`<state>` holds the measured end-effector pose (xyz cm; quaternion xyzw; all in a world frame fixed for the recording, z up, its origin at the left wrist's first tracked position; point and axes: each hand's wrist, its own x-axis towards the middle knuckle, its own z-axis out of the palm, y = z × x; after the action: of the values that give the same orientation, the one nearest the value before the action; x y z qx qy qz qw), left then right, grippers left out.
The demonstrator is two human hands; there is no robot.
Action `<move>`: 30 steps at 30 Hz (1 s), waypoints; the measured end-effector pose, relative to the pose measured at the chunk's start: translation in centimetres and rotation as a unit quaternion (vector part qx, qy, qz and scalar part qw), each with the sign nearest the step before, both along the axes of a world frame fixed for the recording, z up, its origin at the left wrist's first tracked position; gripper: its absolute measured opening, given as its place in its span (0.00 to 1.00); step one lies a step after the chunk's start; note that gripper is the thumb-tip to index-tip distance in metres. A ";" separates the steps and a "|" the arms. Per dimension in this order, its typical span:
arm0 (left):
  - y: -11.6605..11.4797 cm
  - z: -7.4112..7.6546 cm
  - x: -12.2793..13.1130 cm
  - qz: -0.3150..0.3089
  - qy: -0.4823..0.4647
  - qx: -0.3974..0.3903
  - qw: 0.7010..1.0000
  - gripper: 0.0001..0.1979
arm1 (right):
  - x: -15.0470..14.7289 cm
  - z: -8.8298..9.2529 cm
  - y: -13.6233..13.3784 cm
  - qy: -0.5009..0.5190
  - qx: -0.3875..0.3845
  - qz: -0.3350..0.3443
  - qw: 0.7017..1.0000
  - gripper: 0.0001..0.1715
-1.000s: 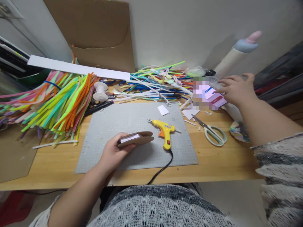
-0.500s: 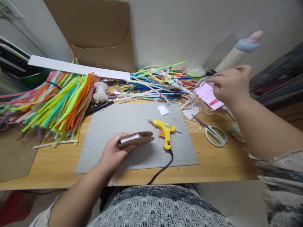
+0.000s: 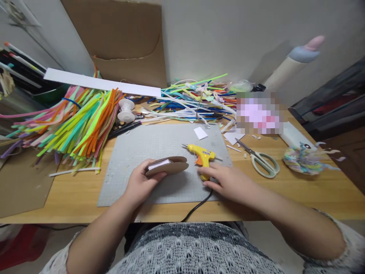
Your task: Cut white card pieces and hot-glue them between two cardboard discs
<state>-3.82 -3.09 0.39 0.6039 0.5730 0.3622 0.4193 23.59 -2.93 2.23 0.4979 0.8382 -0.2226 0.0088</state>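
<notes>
My left hand [image 3: 142, 182] is closed on a cardboard piece [image 3: 168, 166], two rounded brown panels with a white strip between them at the left end. It is held above the grey cutting mat [image 3: 122, 152]. To its right lies a yellow hot glue gun [image 3: 203, 155], nozzle to the upper left, its black cord [image 3: 196, 207] running off the front edge. My right hand [image 3: 228, 180] is at the glue gun's handle, thumb and fingers apart on either side of it. The handle is partly hidden by the fingers; no firm grip shows.
Scissors [image 3: 264, 163] lie right of the mat, near a fluffy pastel ball [image 3: 302, 160]. A small white card [image 3: 200, 133] rests on the mat. Bundled pipe cleaners [image 3: 82, 129] and a clear-thread spool [image 3: 126, 110] stand left; loose pipe cleaners [image 3: 182, 108] lie behind. A blurred-out patch covers the back right.
My right hand has left the phone at the back right and come down to the glue gun. My left hand still holds the cardboard piece. The view has shifted slightly.
</notes>
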 end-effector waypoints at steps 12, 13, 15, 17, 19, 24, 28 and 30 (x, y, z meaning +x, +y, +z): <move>0.5 -0.3 0.5 0.015 -0.088 -0.045 0.995 0.15 | 0.7 0.8 0.8 0.106 0.086 -0.087 0.987 0.26; 0.5 -0.3 0.7 0.009 -0.099 -0.050 0.994 0.16 | -0.4 0.9 1.0 0.171 0.085 -0.080 0.978 0.30; 0.7 -0.1 1.2 -0.006 -0.118 -0.064 0.991 0.19 | -2.5 0.8 1.7 0.270 0.052 -0.051 0.960 0.37; 1.2 0.3 1.3 -0.026 -0.104 -0.068 0.992 0.19 | -4.4 0.5 2.6 0.331 -0.002 -0.031 0.943 0.26; 1.8 1.1 1.1 -0.049 -0.054 -0.056 0.996 0.17 | -5.6 0.2 3.4 0.359 -0.041 -0.024 0.932 0.16; 3.0 3.0 1.0 -0.121 0.029 0.034 0.992 0.16 | -6.1 -0.2 4.1 0.378 -0.063 -0.008 0.924 0.12; 2.8 2.9 1.7 -0.125 0.059 0.079 0.987 0.07 | -6.3 -1.2 3.7 0.454 -0.083 -0.050 0.886 0.12; 2.6 2.7 1.9 -0.119 0.060 0.086 0.987 0.06 | -6.5 -1.6 3.5 0.461 -0.080 -0.071 0.881 0.11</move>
<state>-1.96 -0.49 3.08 0.7220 0.4881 0.3209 0.3708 17.10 0.55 0.61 0.3947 0.6897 -0.4928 -0.3545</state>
